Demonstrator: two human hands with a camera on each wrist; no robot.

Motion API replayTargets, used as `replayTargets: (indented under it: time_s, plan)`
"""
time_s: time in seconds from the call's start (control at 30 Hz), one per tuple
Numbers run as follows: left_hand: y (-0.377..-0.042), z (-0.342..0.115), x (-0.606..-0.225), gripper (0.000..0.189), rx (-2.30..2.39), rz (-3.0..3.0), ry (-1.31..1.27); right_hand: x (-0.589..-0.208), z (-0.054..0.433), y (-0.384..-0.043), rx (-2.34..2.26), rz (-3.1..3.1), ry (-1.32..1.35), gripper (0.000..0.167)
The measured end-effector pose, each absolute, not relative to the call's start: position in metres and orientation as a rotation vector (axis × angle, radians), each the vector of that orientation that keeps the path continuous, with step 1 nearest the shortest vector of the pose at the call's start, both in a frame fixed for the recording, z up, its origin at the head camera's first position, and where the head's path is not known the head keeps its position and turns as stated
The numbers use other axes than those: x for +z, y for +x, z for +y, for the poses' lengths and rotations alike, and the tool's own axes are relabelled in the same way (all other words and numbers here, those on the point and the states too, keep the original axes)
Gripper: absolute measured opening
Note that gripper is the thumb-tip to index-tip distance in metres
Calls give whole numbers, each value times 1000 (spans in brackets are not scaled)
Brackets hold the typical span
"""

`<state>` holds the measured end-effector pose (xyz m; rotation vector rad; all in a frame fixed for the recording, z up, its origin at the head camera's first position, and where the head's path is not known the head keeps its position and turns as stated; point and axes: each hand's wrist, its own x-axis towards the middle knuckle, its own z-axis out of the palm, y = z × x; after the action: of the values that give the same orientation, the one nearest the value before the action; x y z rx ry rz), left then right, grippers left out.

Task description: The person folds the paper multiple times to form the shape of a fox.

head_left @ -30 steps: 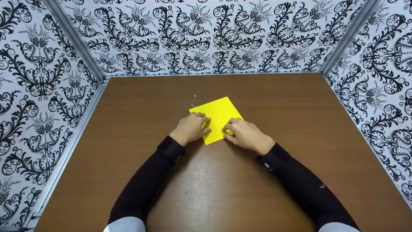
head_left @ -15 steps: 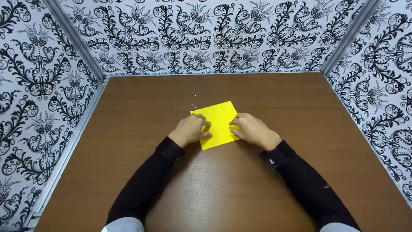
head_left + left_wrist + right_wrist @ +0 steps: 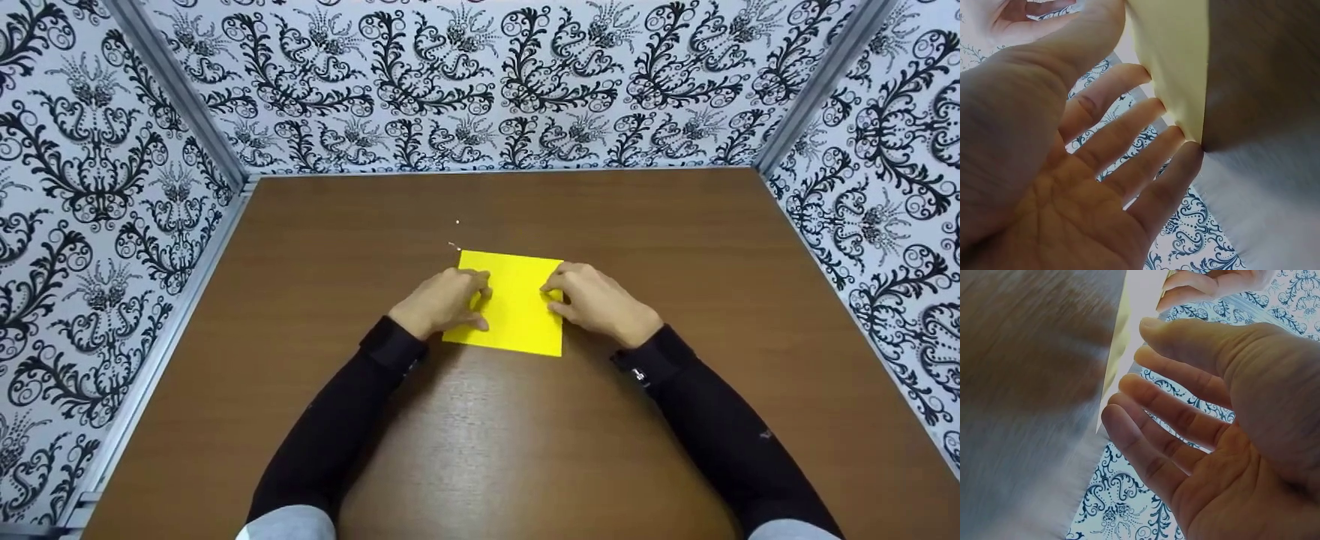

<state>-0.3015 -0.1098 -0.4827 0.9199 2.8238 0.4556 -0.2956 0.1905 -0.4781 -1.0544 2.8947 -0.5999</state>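
A square sheet of yellow paper (image 3: 517, 307) lies flat on the brown table, its sides nearly lined up with the table edges. On its left part rest the fingertips of my left hand (image 3: 442, 300), thumb spread toward the near edge. My right hand (image 3: 600, 304) touches the paper's right edge in the same way. The left wrist view shows the left fingers (image 3: 1123, 135) long and only slightly bent, their tips on the paper (image 3: 1179, 56). In the right wrist view the right fingers (image 3: 1174, 410) are also gently bent, with the thumb apart from them. Neither hand pinches the sheet.
Tiny white specks (image 3: 454, 246) lie just beyond the paper's far left corner. The wooden table (image 3: 480, 450) is bounded by patterned walls (image 3: 480, 82) at the back, left and right, with grey metal posts (image 3: 180, 90) in the corners.
The yellow paper has turned clockwise and come slightly nearer, from a slant to almost square. My right hand has shifted right along with its edge; the left hand has barely moved.
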Motion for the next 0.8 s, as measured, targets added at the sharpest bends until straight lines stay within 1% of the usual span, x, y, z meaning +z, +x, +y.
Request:
replayTargets:
  time_s: [0.2, 0.53, 0.8]
  plan:
    - [-304, -108, -484, 57, 445, 2798, 936, -479, 190, -295, -586, 2866, -1020, 31]
    - [-306, -108, -489, 54, 451, 2808, 900, -485, 188, -292, -543, 2883, -1006, 29]
    - [-310, -111, -489, 59, 452, 2820, 827, -483, 183, -286, -505, 2894, -1004, 32]
